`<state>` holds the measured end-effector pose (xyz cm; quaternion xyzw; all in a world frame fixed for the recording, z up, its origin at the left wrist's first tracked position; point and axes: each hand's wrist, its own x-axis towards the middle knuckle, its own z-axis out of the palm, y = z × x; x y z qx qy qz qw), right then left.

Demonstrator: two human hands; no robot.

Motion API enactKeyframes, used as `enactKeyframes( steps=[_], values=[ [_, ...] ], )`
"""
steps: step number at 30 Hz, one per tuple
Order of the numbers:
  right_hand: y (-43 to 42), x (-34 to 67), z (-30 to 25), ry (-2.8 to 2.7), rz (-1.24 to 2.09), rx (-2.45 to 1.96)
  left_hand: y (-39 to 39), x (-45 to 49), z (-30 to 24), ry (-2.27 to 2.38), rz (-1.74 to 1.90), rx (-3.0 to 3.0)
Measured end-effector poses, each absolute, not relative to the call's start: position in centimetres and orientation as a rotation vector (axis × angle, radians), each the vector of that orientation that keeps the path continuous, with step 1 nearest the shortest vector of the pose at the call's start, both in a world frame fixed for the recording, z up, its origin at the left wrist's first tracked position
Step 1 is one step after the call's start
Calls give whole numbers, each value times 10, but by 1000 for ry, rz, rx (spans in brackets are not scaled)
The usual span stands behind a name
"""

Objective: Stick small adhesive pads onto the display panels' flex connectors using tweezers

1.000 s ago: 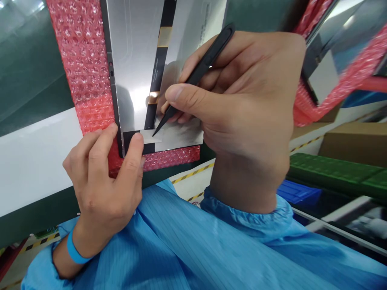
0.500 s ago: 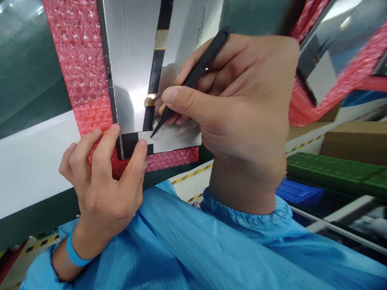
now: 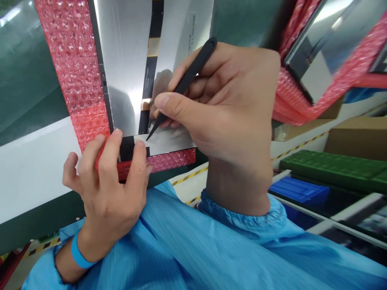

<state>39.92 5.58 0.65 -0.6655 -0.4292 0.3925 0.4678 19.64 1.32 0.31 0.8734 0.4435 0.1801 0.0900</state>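
Holding tweezers (image 3: 193, 74) — right hand (image 3: 236, 108), left thumb (image 3: 138, 159) shifted over white strip (image 3: 151, 143)

The right hand (image 3: 232, 108) holds a pinch, thumb (image 3: 177, 108) extended; the left hand (image 3: 113, 197) arches palm down, fingers (image 3: 109, 161) spread.

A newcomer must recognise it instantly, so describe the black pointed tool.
Find the silvery panel at top centre, on pink bubble wrap. Over its right edge is the right hand, gripping the black pointed tool at a slant. Unlike the flat black strip along the panel, the tool has a rounded upper end and tapers to a fine tip.
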Motion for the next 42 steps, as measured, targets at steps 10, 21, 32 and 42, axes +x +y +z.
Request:
enactKeyframes(
  steps=[10,21,32,42],
  values=[
    [60,398,9,-1028,985,-1633,10,192,1,1490,447,2513],
    [62,400,11,-1003,965,-1654,13,192,-4,1360,486,2489],
    [39,413,-3,-819,812,-1496,14,203,2,1283,334,2636],
    [34,405,-19,-859,677,-1501,6,189,11,1540,164,2556]
  ],
)
